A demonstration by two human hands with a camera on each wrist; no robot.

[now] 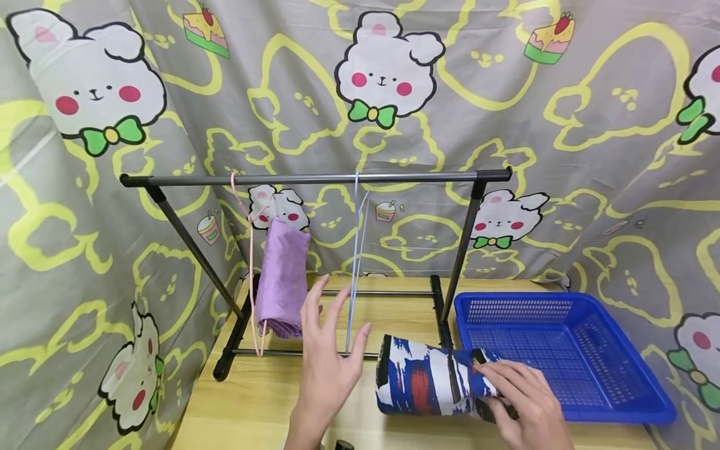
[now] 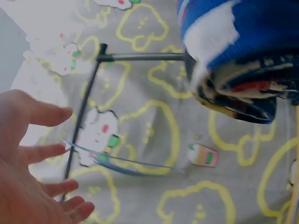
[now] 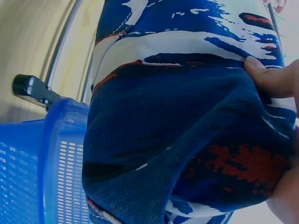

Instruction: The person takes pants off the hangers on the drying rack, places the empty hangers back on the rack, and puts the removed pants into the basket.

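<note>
In the head view my right hand (image 1: 525, 400) grips the right end of a folded garment (image 1: 419, 378), patterned in blue, white, red and black. Up close in the right wrist view, the garment (image 3: 135, 107) shows seams, and the thumb presses on its edge. My left hand (image 1: 329, 362) is raised with fingers spread, holding nothing. A thin blue hanger (image 1: 354, 262) hangs edge-on from the rack's bar, right by the left fingertips; I cannot tell whether they touch. In the left wrist view the garment's rolled end (image 2: 243, 88) is apart from the left hand (image 2: 37, 163).
A black metal rack (image 1: 315, 179) stands on the wooden table (image 1: 225, 415). On its left side a pink hanger (image 1: 251, 269) carries a folded purple cloth (image 1: 283, 275). At the right sits a blue perforated basket (image 1: 624, 415). Patterned grey curtains (image 1: 478, 137) enclose the table.
</note>
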